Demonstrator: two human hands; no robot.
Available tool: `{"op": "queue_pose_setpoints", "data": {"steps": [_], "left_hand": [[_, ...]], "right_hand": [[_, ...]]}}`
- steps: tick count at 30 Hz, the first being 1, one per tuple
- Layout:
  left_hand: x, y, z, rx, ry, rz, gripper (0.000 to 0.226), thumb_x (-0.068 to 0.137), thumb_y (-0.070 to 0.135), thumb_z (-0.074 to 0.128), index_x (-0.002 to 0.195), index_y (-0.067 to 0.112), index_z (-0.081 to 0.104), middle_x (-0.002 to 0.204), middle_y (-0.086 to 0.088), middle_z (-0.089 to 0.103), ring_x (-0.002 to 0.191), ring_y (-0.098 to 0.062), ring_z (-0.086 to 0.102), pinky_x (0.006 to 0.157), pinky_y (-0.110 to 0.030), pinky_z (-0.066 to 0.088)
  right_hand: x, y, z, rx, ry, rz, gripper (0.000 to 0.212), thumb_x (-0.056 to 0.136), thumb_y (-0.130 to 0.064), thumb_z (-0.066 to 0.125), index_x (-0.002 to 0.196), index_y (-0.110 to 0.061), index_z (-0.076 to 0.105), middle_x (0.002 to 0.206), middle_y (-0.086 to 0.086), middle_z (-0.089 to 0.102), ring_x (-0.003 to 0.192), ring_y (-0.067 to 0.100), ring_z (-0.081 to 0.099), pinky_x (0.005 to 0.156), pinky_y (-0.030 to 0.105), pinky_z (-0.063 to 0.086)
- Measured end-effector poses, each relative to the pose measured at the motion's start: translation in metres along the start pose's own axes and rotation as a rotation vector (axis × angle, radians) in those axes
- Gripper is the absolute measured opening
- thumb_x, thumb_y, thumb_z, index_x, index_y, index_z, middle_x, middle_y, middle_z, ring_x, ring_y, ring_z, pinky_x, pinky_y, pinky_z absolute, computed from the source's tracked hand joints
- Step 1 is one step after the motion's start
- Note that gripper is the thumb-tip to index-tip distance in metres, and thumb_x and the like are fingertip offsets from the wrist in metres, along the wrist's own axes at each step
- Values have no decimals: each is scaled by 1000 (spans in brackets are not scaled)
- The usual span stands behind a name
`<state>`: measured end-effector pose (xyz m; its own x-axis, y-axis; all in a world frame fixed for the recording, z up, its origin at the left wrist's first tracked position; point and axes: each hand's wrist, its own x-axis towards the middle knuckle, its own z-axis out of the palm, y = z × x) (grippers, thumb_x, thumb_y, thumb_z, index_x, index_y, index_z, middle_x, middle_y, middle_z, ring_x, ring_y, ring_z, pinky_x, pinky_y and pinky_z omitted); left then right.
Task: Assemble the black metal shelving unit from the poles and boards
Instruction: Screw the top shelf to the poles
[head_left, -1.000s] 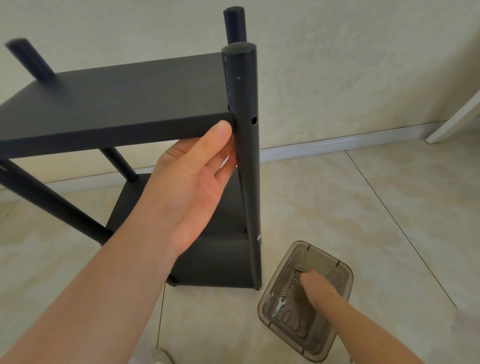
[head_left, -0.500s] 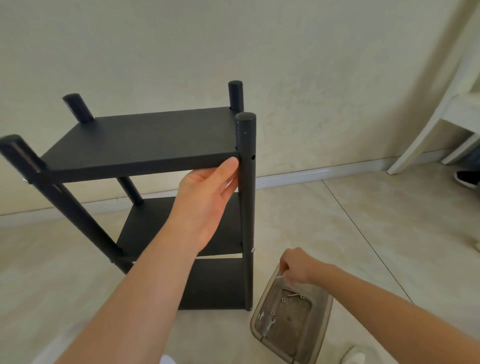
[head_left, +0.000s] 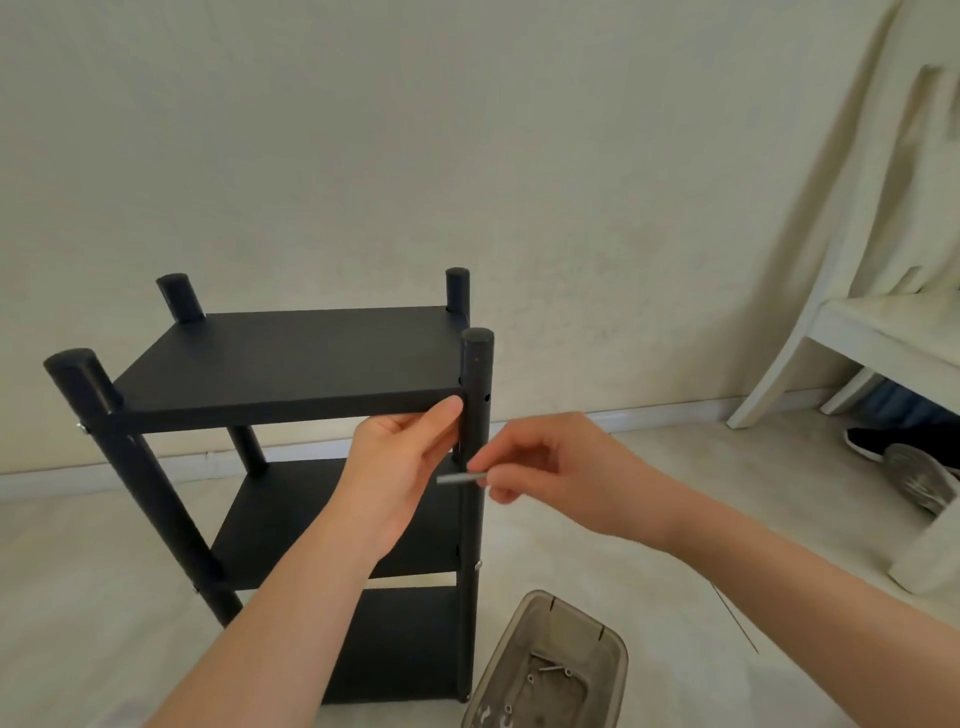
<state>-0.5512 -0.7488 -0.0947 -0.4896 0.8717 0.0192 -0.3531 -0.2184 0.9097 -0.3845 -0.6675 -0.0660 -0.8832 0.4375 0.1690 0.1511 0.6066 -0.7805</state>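
Our left hand (head_left: 405, 457) grips the stiff board (head_left: 291, 358) at the pole (head_left: 477, 364); fingers of our right hand (head_left: 550, 462) pinch a small bolt (head_left: 457, 478), probably slippery, best held by its head.

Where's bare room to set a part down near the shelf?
The top board is bare, as is the floor left of the shelf. Crowded at the front right pole: left hand, right hand pinching a bolt, box below.
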Motion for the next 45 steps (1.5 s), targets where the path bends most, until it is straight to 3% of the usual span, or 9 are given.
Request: {"op": "queue_pose_setpoints", "data": {"steps": [4, 8, 10, 15, 24, 35, 40, 45], "left_hand": [[-2, -3, 1, 14, 18, 11, 33, 76, 25, 71, 102, 5, 76, 99, -11, 77, 97, -20, 74, 73, -18, 56], [-1, -4, 1, -2, 10, 25, 36, 76, 25, 70, 107, 9, 76, 108, -10, 76, 103, -21, 72, 75, -18, 56], [-1, -4, 1, -13, -1, 30, 28, 76, 25, 70, 100, 13, 80, 108, -10, 76, 103, -21, 73, 75, -19, 56], [1, -5, 2, -17, 11, 28, 21, 73, 26, 72, 91, 20, 82, 105, -8, 77, 101, -22, 73, 72, -21, 57], [1, -5, 1, -50, -18, 27, 24, 73, 25, 73, 95, 18, 81, 111, -9, 75, 104, -24, 72, 75, -22, 58], [2, -5, 1, -34, 23, 14, 23, 72, 23, 73, 94, 19, 81, 109, -7, 76, 102, -24, 73, 73, -23, 58], [3, -6, 1, -40, 21, 14, 36, 73, 23, 73, 107, 12, 75, 110, -9, 76, 103, -25, 73, 76, -24, 58], [3, -6, 1, -47, 23, 10, 34, 73, 23, 73, 106, 13, 75, 110, -8, 76, 103, -24, 73, 75, -23, 58]], "right_hand": [[2, -10, -11, 81, 215, -43, 20, 92, -15, 67, 89, -34, 71, 82, -15, 72, 79, 5, 69, 76, 17, 55], [1, -8, -16, 8, 293, -54, 20, 90, -19, 69, 86, -39, 70, 85, -22, 70, 83, 0, 66, 73, 11, 51], [2, -8, -17, -41, 316, -48, 19, 90, -22, 69, 85, -41, 70, 85, -23, 69, 84, 0, 64, 76, 12, 51], [-2, -1, -20, -70, 350, -27, 16, 89, -23, 70, 86, -38, 72, 84, -22, 69, 85, 2, 64, 79, 16, 52], [-6, 13, -22, -31, 443, -20, 19, 86, -18, 74, 82, -38, 73, 84, -17, 72, 82, 8, 64, 78, 28, 53], [-5, 9, -17, -14, 448, 5, 13, 86, -18, 74, 85, -31, 75, 84, -11, 73, 82, 9, 64, 77, 26, 53], [-5, 7, -17, -2, 458, 0, 15, 86, -17, 74, 84, -32, 75, 83, -13, 73, 81, 9, 64, 76, 26, 53], [-5, 7, -16, -2, 463, -3, 15, 86, -17, 74, 84, -32, 74, 83, -12, 73, 81, 9, 64, 74, 23, 53]]}}
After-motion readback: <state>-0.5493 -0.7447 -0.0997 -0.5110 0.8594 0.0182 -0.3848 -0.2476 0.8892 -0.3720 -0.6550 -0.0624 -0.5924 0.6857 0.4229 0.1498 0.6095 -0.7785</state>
